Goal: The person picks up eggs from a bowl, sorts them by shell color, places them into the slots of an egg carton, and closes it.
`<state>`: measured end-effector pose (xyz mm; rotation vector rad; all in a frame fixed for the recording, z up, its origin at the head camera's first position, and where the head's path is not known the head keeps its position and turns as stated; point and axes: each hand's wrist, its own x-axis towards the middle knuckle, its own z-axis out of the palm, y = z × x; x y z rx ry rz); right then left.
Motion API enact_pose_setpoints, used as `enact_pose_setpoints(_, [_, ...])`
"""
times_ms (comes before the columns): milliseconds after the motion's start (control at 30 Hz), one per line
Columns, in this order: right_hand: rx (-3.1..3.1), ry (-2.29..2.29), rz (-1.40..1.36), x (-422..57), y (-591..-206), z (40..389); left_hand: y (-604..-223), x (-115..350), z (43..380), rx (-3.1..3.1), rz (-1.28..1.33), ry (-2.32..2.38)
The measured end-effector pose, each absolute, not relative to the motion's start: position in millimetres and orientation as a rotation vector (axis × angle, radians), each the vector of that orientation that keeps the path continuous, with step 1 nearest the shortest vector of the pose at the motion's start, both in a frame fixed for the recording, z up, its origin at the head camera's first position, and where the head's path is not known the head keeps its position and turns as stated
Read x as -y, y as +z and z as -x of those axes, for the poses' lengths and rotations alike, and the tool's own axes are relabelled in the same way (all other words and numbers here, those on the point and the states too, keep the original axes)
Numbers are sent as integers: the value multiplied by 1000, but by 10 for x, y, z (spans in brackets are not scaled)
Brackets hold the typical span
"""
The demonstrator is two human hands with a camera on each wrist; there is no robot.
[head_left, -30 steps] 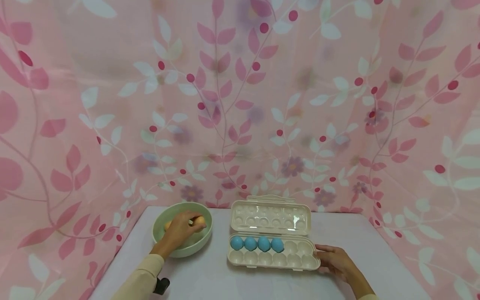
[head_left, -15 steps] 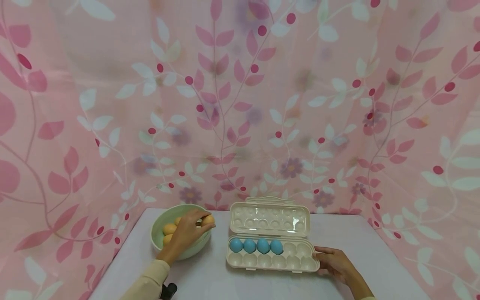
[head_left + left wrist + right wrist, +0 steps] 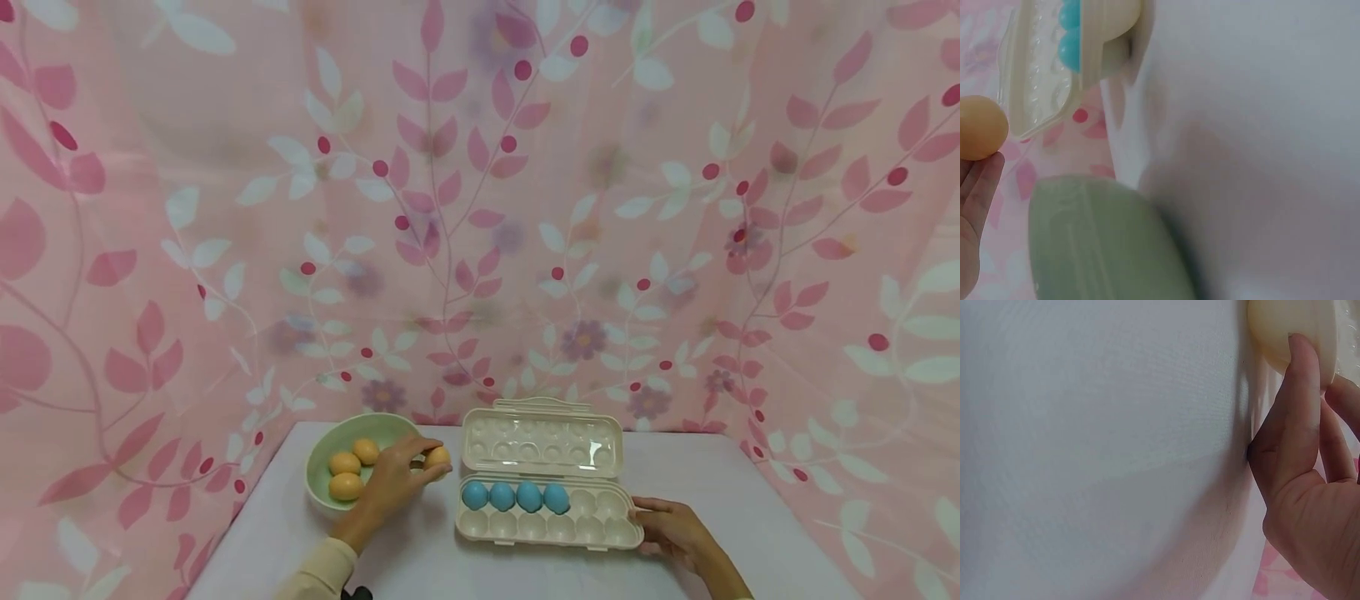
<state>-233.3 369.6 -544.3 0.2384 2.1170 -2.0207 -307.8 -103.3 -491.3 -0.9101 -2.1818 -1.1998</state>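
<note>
In the head view my left hand (image 3: 390, 483) pinches a yellow-orange egg (image 3: 437, 459) between thumb and fingers, just past the right rim of a pale green bowl (image 3: 318, 462). The left wrist view has the same egg (image 3: 982, 128) at its left edge, above the bowl's outer wall (image 3: 1100, 244). More such eggs (image 3: 346, 487) lie in the bowl. A cream egg carton (image 3: 551, 542) stands with its lid raised, several blue eggs (image 3: 528, 497) along the left of its back row. Its right end is gripped by my right hand (image 3: 675, 533), the thumb (image 3: 1304, 394) against the side.
The carton's lid (image 3: 540, 446) leans back near the pink floral curtain (image 3: 480, 208), which surrounds the white-covered table (image 3: 427, 567) at the back and sides. A small black object (image 3: 357, 593) sits by my left sleeve.
My left hand has carried the yellow-orange egg out of the bowl, to the right and slightly toward me. More eggs in the bowl have come into sight. My right hand stays on the carton.
</note>
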Motion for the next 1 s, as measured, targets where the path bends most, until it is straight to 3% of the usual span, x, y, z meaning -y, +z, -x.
enact_pose_setpoints(500, [-2138,-2013,-243,-3683,-5444,2325,-5264,796,2947,2267,992,-1163])
enact_pose_setpoints(1000, [-2132,-2002,-248,-3681,-5412,2317,-5342,715,2927,2263,1026,-1239])
